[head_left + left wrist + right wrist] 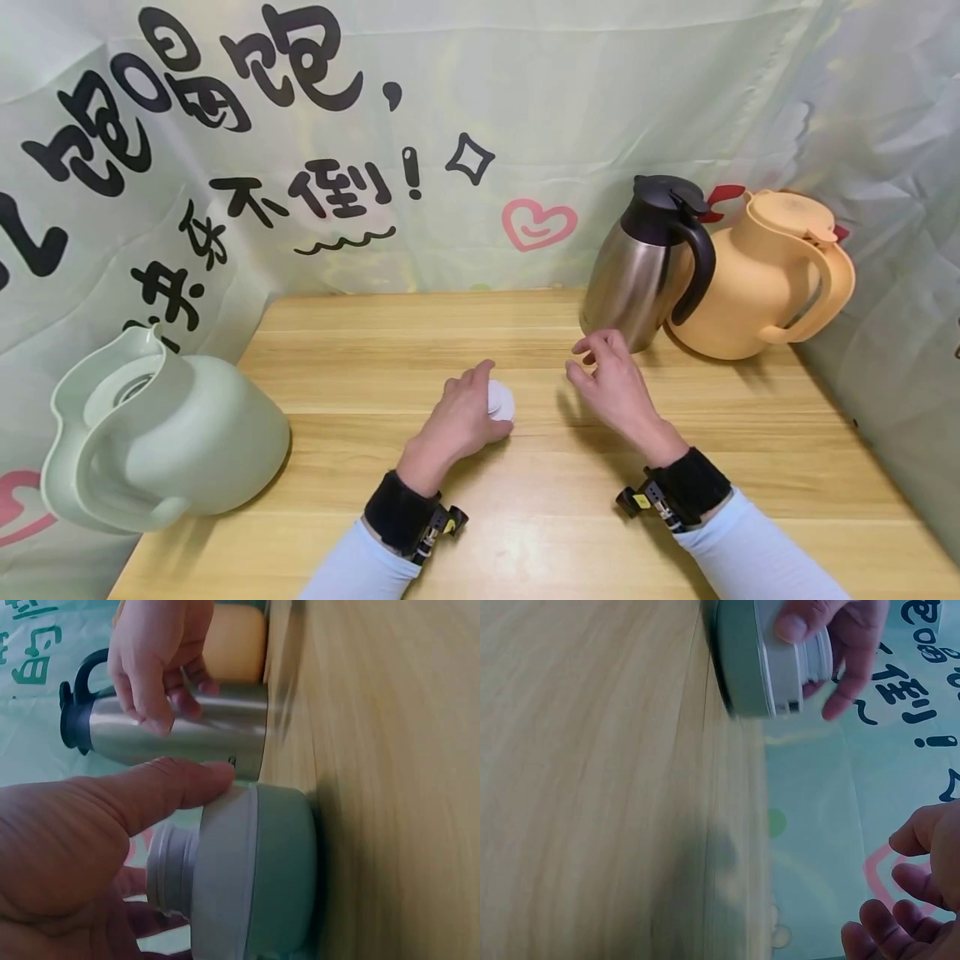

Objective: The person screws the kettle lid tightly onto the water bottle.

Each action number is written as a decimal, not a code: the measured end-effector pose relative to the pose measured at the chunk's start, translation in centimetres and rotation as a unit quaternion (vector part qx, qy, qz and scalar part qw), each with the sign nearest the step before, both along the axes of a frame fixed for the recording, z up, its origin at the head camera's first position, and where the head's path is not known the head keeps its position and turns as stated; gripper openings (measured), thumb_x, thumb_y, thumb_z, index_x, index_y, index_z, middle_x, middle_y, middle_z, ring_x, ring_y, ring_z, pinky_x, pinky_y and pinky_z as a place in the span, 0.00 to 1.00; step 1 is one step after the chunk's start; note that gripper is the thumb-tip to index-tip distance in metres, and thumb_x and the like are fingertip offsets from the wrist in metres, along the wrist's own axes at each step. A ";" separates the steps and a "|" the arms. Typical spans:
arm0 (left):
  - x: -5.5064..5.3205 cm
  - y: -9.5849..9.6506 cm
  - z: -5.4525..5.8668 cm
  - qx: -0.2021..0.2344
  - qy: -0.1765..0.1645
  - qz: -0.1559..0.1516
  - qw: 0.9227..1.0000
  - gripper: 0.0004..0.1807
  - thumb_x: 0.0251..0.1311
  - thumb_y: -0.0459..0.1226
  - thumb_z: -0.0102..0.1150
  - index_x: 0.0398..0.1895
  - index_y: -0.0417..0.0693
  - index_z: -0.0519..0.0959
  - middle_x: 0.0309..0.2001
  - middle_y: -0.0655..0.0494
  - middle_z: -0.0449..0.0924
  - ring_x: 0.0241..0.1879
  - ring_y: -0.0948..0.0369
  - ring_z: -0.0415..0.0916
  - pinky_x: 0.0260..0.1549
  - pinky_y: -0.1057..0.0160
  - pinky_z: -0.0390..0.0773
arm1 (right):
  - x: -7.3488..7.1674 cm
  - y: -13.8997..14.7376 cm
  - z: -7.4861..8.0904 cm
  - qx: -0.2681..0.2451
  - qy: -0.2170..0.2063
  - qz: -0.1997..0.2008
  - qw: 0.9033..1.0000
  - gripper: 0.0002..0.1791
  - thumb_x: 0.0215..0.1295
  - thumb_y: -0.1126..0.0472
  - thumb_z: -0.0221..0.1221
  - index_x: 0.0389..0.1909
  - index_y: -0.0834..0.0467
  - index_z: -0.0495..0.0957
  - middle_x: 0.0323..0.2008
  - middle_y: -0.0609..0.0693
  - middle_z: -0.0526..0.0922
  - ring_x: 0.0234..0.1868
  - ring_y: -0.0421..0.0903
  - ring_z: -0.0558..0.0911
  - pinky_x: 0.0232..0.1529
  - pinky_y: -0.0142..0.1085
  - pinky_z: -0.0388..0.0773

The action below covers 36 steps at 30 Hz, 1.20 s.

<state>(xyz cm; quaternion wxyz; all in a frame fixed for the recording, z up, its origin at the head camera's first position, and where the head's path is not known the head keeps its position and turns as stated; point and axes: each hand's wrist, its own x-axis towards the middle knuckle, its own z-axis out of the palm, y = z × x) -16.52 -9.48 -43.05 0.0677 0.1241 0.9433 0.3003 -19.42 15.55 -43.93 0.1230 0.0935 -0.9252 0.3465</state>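
Observation:
My left hand (459, 414) grips a jug lid (501, 402) near the middle of the wooden table, thumb on one side and fingers around the other. In the left wrist view the lid (281, 870) shows a pale green cap against the tabletop and a white body with a narrower white neck pointing up, so it sits upside down. My right hand (617, 387) hovers to the right, fingers loosely bent and holding nothing, in front of the steel jug. At the left stands a pale green jug (210, 429), its white round mouth uncovered.
A steel vacuum jug (626, 275) with a black lid and handle stands at the back right. Next to it is an orange jug (731, 292). Printed cloth walls (450, 75) enclose the wooden table (525, 533) at the back and both sides.

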 end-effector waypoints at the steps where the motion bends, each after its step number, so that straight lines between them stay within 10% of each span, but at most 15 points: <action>1: 0.0 0.2 -0.1 0.004 0.004 -0.009 1.000 0.53 0.54 0.43 0.79 0.80 0.43 0.60 0.70 0.39 0.72 0.63 0.39 0.71 0.60 0.43 0.78 | 0.0 0.0 0.0 0.002 0.001 0.000 1.000 0.11 0.72 0.60 0.61 0.50 0.61 0.80 0.54 0.60 0.72 0.49 0.57 0.81 0.44 0.48 0.80; 16: -0.2 -1.2 0.3 0.046 -0.006 -0.027 0.999 0.50 0.58 0.50 0.77 0.80 0.48 0.62 0.75 0.43 0.68 0.72 0.46 0.66 0.68 0.45 0.73 | -0.3 -0.2 -0.4 0.008 0.010 0.002 1.000 0.12 0.71 0.59 0.63 0.49 0.62 0.80 0.51 0.59 0.76 0.46 0.56 0.83 0.42 0.48 0.81; 28: 1.6 -8.2 7.1 -0.013 0.062 0.025 0.998 0.27 0.68 0.45 0.69 0.66 0.44 0.79 0.67 0.44 0.79 0.67 0.45 0.76 0.66 0.42 0.74 | -0.2 -0.2 -0.6 0.015 0.010 0.004 1.000 0.12 0.71 0.59 0.63 0.49 0.61 0.81 0.48 0.59 0.78 0.45 0.57 0.84 0.43 0.50 0.81; 36: 6.0 -15.4 12.8 -0.014 0.110 0.140 0.984 0.32 0.73 0.52 0.63 0.75 0.49 0.71 0.72 0.37 0.70 0.65 0.37 0.71 0.56 0.30 0.73 | -0.2 0.0 -0.7 0.022 0.005 0.000 1.000 0.11 0.70 0.59 0.63 0.48 0.61 0.81 0.48 0.58 0.79 0.43 0.53 0.83 0.43 0.48 0.80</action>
